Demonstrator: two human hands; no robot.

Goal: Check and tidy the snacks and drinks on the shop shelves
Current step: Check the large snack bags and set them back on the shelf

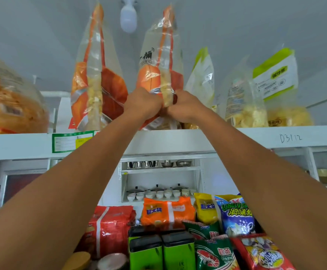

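White top shelf [227,136] under a pale ceiling, light bulb [128,19] straight above the hands. Left hand [143,103] and right hand [187,108] raised side by side, nearly touching, both gripping the lower part of a tall orange-and-clear snack bag [159,61] with curled fingers. Held upright, bottom at the shelf's front edge; cannot tell whether resting or lifted. Just left of the left hand, a matching orange bag [95,84], also upright. Right of the right hand, a yellow-green chip bag [201,78], then a clear bag of chips [244,104] further right. On the shelf edge, left of the left forearm, a green label [69,142]. Well below the hands, between the forearms: an orange packet [166,211], green tins [162,252], prawn-cracker bags [214,254]; beside the left forearm, a red packet [112,225].
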